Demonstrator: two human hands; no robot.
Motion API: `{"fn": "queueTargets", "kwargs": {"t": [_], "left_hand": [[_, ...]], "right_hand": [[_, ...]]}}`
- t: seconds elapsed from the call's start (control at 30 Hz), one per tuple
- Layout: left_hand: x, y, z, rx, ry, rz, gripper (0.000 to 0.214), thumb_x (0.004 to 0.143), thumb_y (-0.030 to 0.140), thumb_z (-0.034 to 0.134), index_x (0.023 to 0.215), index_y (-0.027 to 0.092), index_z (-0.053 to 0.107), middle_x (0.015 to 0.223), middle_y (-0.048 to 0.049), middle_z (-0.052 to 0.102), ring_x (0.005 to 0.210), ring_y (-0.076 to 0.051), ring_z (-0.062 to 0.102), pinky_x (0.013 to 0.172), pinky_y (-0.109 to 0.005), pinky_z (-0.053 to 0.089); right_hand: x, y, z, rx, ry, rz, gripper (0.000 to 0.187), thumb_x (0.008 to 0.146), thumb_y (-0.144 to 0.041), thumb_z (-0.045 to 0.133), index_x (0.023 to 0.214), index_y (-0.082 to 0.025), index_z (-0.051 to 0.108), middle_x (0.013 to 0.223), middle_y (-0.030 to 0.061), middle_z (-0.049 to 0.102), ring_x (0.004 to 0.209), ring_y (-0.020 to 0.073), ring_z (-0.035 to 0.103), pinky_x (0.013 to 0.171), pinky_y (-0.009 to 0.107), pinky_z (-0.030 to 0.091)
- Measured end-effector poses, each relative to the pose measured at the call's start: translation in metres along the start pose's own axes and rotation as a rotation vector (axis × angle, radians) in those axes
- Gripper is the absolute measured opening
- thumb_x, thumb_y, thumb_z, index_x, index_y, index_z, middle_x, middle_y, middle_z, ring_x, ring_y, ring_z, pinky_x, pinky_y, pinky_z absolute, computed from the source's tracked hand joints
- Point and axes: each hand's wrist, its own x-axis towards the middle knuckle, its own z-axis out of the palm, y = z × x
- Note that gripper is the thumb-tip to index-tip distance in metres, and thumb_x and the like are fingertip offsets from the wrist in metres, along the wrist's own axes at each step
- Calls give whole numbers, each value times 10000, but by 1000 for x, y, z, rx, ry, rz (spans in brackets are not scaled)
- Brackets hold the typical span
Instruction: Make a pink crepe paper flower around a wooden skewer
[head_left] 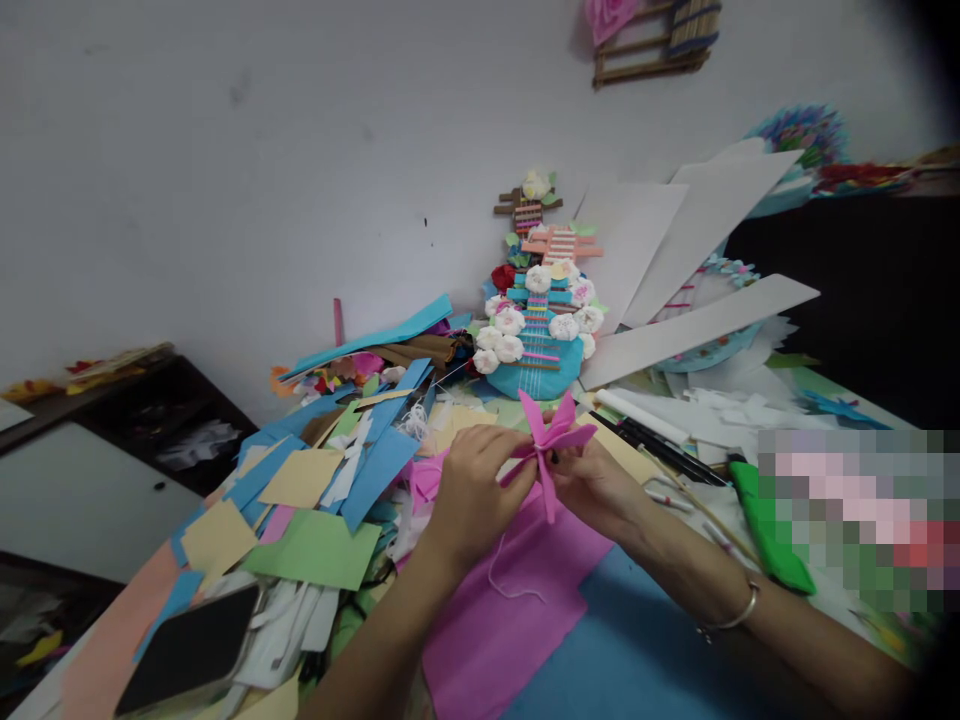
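My left hand (pixel 469 490) and my right hand (pixel 596 485) meet over the table and pinch a folded pink paper bow (pixel 551 440) at its gathered middle. Its pleated ends fan out above and below the fingers. A thin pale thread (pixel 510 580) hangs from the bow down over a pink paper sheet (pixel 510 620) that lies on a blue sheet (pixel 637 650). A silver bangle (pixel 739 610) is on my right wrist.
Blue, yellow and green paper scraps (pixel 322 480) pile up at the left, with a black phone (pixel 187 650) in front. A paper-flower craft piece (pixel 536 330) leans on the wall behind. White card strips (pixel 697 330), pens (pixel 660 440) and a green object (pixel 769 530) lie at the right.
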Motion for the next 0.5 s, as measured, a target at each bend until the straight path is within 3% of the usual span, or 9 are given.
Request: {"fn": "queueTargets", "kwargs": {"t": [0.4,0.5], "left_hand": [[0,3,-1,-37,-97,-43,124,777,97,543,849,168,615,799,-51,657,730,-165,602,666,-288,496],[0,2,-1,-12,-103,-58,96,773,97,554,807,164,614,764,-44,636,716,-164,588,648,-278,473]], "right_hand": [[1,9,-4,-103,-34,-5,243,524,-142,791,717,-192,653,681,-12,629,674,142,571,668,273,468],[3,6,-4,-120,-23,-45,296,565,-141,781,815,-205,637,780,-9,625,737,131,571,702,259,466]]}}
